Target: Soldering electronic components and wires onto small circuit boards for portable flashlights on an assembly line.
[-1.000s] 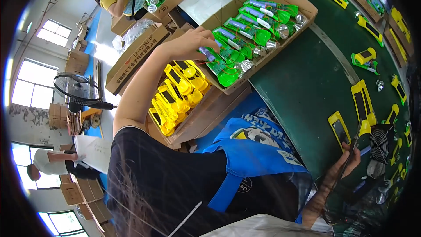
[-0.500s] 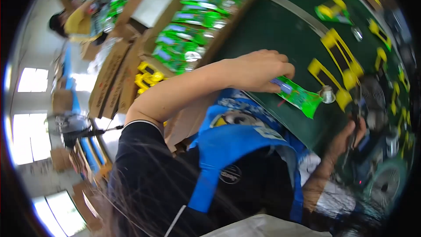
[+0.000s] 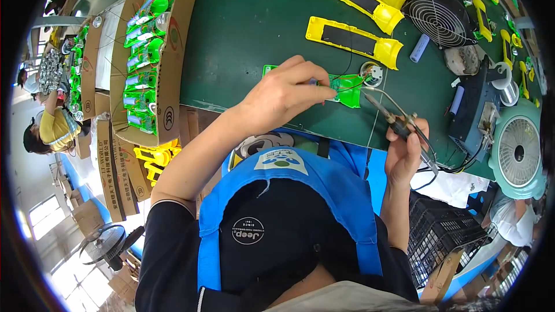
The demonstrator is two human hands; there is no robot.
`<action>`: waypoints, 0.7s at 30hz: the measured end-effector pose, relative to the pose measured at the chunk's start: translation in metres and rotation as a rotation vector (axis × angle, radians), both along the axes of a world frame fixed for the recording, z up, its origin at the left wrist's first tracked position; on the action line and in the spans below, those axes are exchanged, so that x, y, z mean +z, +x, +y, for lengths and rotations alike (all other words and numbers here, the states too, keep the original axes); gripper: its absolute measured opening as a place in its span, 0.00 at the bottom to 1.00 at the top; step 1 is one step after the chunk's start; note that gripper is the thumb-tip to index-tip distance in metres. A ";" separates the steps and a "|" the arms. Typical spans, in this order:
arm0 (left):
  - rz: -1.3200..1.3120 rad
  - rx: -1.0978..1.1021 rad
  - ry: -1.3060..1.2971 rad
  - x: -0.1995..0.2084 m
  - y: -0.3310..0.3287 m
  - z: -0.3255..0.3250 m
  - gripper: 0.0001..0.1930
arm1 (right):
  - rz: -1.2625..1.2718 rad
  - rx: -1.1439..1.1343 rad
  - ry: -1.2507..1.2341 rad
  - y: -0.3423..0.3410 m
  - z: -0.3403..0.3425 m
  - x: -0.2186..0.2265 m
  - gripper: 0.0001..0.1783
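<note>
On the green bench lies an open green plastic lamp housing [image 3: 348, 97] with a small circuit board and thin wires. My left hand [image 3: 289, 89] is closed over its middle, thumb and fingertips pinched together at the board; what lies under the palm is hidden. A round silver reflector [image 3: 373, 75] sits at the housing's right end, joined to it by wires. My right hand [image 3: 407, 144] grips a soldering iron [image 3: 399, 128] with a thin curved metal tube alongside. The iron's tip points up and left, close to the reflector and the housing's end.
Yellow housing halves [image 3: 352, 40] lie beyond my hands. A cardboard box [image 3: 173, 58] of green housings stands left. To the right are a black fan [image 3: 439, 17], a blue battery cell [image 3: 420, 48], a solder spool [image 3: 507, 89], a soldering station [image 3: 471, 107] and a pale green fan [image 3: 518, 150].
My view has turned and levelled. The green housing, tilted in my left hand before, now rests on the bench. My right hand has brought the soldering iron up close to the reflector.
</note>
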State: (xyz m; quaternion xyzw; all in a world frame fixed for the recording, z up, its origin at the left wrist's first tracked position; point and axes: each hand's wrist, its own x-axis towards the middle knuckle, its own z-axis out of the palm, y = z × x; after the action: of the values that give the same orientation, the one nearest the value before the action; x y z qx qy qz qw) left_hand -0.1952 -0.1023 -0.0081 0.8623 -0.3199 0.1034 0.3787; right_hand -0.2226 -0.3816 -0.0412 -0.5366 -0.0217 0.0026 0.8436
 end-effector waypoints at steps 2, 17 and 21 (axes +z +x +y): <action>0.302 0.145 -0.195 0.004 0.001 -0.008 0.12 | 0.011 -0.007 -0.045 0.003 0.004 0.001 0.15; 0.213 0.195 0.067 0.014 0.004 -0.017 0.07 | -0.050 0.020 -0.404 0.008 0.015 0.008 0.10; 0.214 0.225 0.146 0.013 0.009 -0.024 0.07 | -0.019 0.055 -0.394 0.006 0.017 0.011 0.08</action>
State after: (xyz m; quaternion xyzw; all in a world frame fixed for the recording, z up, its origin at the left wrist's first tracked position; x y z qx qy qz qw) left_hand -0.1866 -0.1259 0.0050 0.9239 -0.1859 0.0292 0.3331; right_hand -0.2166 -0.3644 -0.0304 -0.6906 -0.0432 0.0247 0.7215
